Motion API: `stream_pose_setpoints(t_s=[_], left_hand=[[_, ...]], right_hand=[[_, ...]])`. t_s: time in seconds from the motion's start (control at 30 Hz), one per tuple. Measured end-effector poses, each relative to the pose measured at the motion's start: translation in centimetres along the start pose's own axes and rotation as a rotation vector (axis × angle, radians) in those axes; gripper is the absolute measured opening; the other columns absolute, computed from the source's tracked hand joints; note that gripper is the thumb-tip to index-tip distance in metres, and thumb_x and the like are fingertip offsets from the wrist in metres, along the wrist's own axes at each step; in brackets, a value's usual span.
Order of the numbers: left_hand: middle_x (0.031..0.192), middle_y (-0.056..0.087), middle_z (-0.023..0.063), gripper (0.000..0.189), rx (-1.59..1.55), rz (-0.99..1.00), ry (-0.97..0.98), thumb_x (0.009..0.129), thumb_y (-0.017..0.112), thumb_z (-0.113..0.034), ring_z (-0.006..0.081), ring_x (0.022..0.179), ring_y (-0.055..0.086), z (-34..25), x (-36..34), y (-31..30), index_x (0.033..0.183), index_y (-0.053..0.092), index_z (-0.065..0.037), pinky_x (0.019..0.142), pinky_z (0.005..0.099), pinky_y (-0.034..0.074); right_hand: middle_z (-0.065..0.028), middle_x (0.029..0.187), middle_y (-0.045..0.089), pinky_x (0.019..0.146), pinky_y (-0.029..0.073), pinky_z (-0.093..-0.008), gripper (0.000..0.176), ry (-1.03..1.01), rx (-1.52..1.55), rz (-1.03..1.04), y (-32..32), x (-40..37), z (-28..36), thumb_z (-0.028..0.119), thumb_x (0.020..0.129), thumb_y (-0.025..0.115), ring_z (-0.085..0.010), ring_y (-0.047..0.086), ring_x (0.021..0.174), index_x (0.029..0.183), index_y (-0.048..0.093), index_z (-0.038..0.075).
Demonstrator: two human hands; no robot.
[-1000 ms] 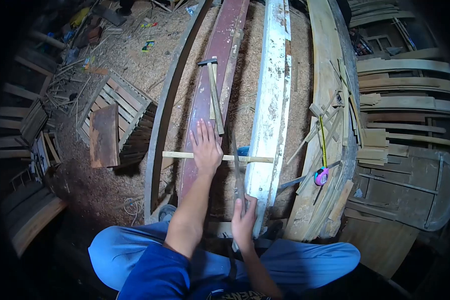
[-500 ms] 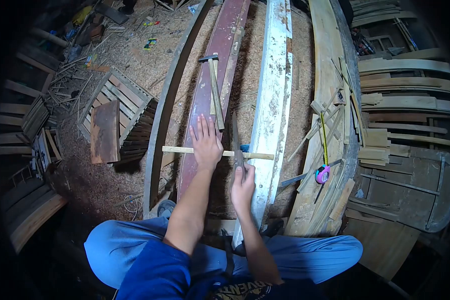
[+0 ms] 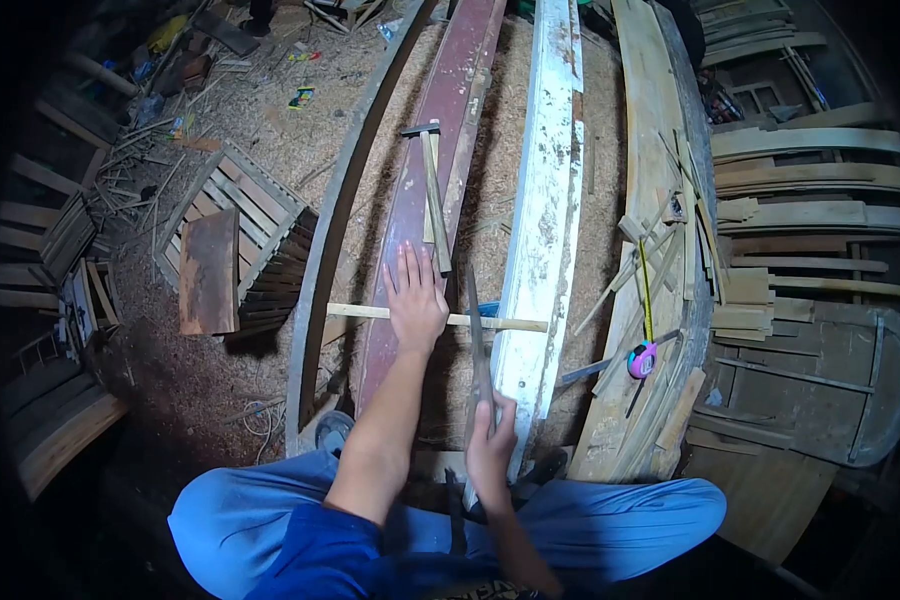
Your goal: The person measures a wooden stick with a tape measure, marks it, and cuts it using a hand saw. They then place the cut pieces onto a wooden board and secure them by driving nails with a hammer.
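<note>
My left hand point(image 3: 418, 312) lies flat, fingers stretched forward, pressing a thin wooden strip point(image 3: 518, 324) down on the maroon board point(image 3: 410, 215). The strip runs crosswise from the maroon board to the white, worn board point(image 3: 537, 240). In my right hand point(image 3: 491, 455) is the near end of a long, narrow handsaw point(image 3: 478, 345), seen almost edge-on. Its blade crosses the strip in the gap between the two boards, right of my left hand. Just ahead of my left fingertips rests a hammer point(image 3: 433, 190) on the maroon board.
To the right, a pink tape measure point(image 3: 642, 361) with its yellow blade out lies among wooden strips on a pale plank point(image 3: 645, 90). A curved beam point(image 3: 330, 220) stands at left, beside a slatted crate point(image 3: 230, 190). Curved timbers point(image 3: 810, 176) are stacked far right.
My right hand has drawn the handsaw back toward my body along the strip's cut. My left hand stays pressed on the strip. The view has shifted slightly.
</note>
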State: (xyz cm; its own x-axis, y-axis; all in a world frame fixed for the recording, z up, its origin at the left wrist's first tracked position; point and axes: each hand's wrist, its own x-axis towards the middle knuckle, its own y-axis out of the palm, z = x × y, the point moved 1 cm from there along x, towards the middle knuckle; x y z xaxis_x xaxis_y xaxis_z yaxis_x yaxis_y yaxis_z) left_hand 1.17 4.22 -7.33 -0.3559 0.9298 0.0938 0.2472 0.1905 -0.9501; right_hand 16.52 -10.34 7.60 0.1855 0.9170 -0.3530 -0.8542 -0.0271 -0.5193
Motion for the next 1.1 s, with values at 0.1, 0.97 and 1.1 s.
stream_pose_setpoints(t_s=[0.1, 0.97, 1.1], left_hand=[[0.169, 0.03, 0.0212, 0.066, 0.011, -0.013, 0.029, 0.095, 0.052, -0.023, 0.0329, 0.159, 0.025, -0.1, -0.7, 0.0, 0.156, 0.043, -0.002, 0.129, 0.0562, 0.015], [0.169, 0.031, 0.0206, 0.067, 0.033, 0.003, 0.007, 0.096, 0.053, -0.025, 0.0319, 0.159, 0.023, -0.3, 0.0, -0.4, 0.158, 0.041, -0.004, 0.13, 0.0564, 0.011], [0.169, 0.03, 0.0205, 0.067, 0.023, 0.011, 0.004, 0.095, 0.053, -0.022, 0.0321, 0.159, 0.023, -0.3, -0.2, -0.5, 0.158, 0.041, -0.003, 0.129, 0.0561, 0.013]], right_hand=[[-0.0246, 0.105, 0.07, 0.091, 0.052, -0.0483, 0.033, -0.066, -0.002, -0.075, 1.9, 1.0, 0.1, 0.027, 0.109, 0.053, -0.0401, 0.07, 0.1, 0.126, 0.056, -0.001], [-0.023, 0.101, 0.067, 0.086, 0.051, -0.0445, 0.032, -0.085, -0.009, -0.06, 3.5, 4.9, 0.1, 0.027, 0.11, 0.051, -0.0341, 0.067, 0.094, 0.126, 0.056, -0.001], [-0.0222, 0.103, 0.067, 0.09, 0.052, -0.0429, 0.034, 0.053, 0.023, 0.016, -0.3, -0.5, 1.2, 0.029, 0.11, 0.051, -0.033, 0.069, 0.1, 0.127, 0.056, 0.001]])
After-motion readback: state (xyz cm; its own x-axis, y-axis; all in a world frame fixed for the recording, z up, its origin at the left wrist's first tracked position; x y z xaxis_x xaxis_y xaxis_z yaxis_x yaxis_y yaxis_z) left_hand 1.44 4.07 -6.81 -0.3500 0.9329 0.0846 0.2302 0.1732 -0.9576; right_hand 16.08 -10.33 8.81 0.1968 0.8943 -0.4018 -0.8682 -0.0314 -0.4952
